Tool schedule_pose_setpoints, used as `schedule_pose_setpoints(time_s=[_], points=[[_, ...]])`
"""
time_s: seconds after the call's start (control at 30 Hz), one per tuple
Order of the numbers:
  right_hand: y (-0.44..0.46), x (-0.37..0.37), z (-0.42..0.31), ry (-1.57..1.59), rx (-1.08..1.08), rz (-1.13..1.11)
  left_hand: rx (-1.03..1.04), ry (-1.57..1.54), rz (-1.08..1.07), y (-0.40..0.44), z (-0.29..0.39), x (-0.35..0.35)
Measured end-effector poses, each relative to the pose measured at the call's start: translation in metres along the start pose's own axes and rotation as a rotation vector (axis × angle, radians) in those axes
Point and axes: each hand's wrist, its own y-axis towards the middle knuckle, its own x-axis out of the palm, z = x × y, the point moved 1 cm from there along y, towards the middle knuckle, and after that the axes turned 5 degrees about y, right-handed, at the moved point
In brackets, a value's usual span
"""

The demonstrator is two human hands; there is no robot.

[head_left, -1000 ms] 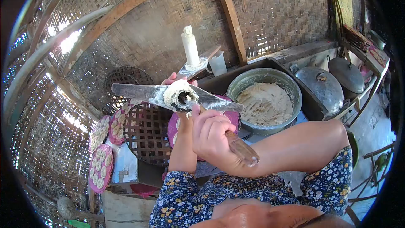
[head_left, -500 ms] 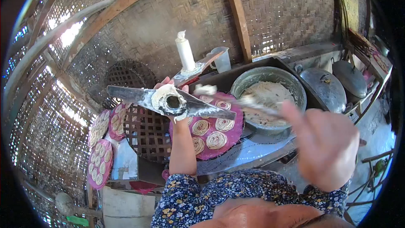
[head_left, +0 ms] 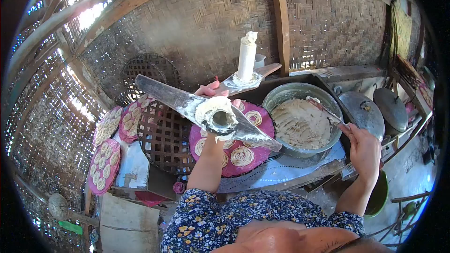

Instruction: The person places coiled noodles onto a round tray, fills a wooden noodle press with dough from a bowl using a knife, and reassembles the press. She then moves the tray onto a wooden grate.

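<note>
My left hand [head_left: 207, 90] grips a wooden press [head_left: 168, 97], a long board with a round opening smeared with pale dough. Its fingers also lie against the end of a second wooden piece [head_left: 269, 69], which carries an upright white cylinder [head_left: 247, 58] topped with dough; how it is gripped is partly hidden. My right hand [head_left: 363, 147] is closed around the handle of a spoon-like tool [head_left: 332, 115]. The tool's end rests in the dough [head_left: 300, 124] inside a large metal basin [head_left: 338, 133]. Below the press lies a pink round mat [head_left: 222, 171] with coiled noodle nests.
More pink mats [head_left: 99, 188] with noodle nests stand at the left, near a dark woven rack [head_left: 161, 147]. Lidded pots [head_left: 361, 107] sit right of the basin. A woven bamboo wall [head_left: 211, 28] with a wooden post [head_left: 281, 23] closes off the back.
My right hand has moved from in front of me, with the tool near the press, down to the basin's right rim. The press and cylinder piece have shifted right together.
</note>
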Motion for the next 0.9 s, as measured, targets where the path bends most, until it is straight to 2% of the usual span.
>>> schedule_pose_setpoints(time_s=[0.03,0.2,0.27,0.33,0.4,0.5,0.6,0.73,0.83,0.9], points=[[0.000,0.003,0.003,0.001,-0.007,0.004,0.038,0.016,0.010,-0.001,-0.001,0.001],[0.000,0.007,0.006,0.041,-0.031,0.022,-0.102,-0.090,0.050,-0.006,-0.005,0.005],[0.000,0.000,-0.002,0.172,-0.063,0.060,-0.063,-0.042,0.029,-0.006,-0.006,0.004],[0.001,-0.006,-0.010,0.316,-0.103,0.091,0.072,0.096,-0.028,-0.003,-0.008,0.000],[0.000,-0.009,-0.016,0.471,-0.145,0.120,0.090,0.070,-0.018,-0.005,-0.015,0.001],[-0.002,-0.011,-0.027,0.754,0.081,0.105,0.160,0.064,-0.029,-0.004,-0.012,0.000],[-0.001,0.010,-0.016,1.158,0.194,0.149,0.167,0.111,-0.039,-0.004,-0.011,-0.001],[-0.007,0.038,0.008,1.540,0.370,-0.129,0.036,0.043,0.036,-0.003,-0.004,0.002],[-0.003,0.039,0.006,1.764,0.464,-0.054,-0.035,-0.023,0.053,-0.002,-0.002,0.003],[-0.003,0.044,0.012,1.713,0.330,-0.034,-0.048,0.004,0.020,-0.002,-0.003,0.002]])
